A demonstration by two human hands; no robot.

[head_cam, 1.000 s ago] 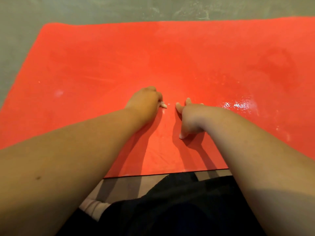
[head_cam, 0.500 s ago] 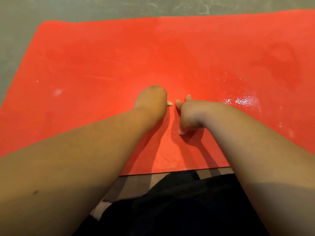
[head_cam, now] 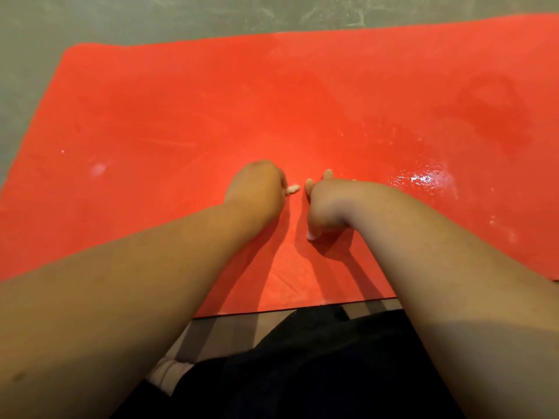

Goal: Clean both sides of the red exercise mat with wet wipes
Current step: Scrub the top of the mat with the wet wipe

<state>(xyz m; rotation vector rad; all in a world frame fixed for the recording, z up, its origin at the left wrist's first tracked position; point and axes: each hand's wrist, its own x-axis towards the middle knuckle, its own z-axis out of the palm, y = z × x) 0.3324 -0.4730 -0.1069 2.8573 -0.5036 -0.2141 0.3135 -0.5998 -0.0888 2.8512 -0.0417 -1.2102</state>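
The red exercise mat (head_cam: pixel 181 116) lies flat on the grey floor and fills most of the view. A wet, shiny patch (head_cam: pixel 423 178) glistens on it to the right of my hands. My left hand (head_cam: pixel 257 189) rests on the middle of the mat with its fingers curled under. A small pale scrap that looks like a wet wipe (head_cam: pixel 292 189) sticks out of it on the right. Just beside it, my right hand (head_cam: pixel 328 204) presses on the mat with fingers spread and the thumb tip down.
Grey concrete floor (head_cam: pixel 151 16) shows beyond the mat's far edge and at the left. The mat's near edge runs just in front of my dark-clothed legs (head_cam: pixel 302 373). A pale smudge (head_cam: pixel 98 169) marks the mat at the left.
My two hands have drawn slightly closer together on the mat. Otherwise they stay at the same spot, and the view has shifted a little.
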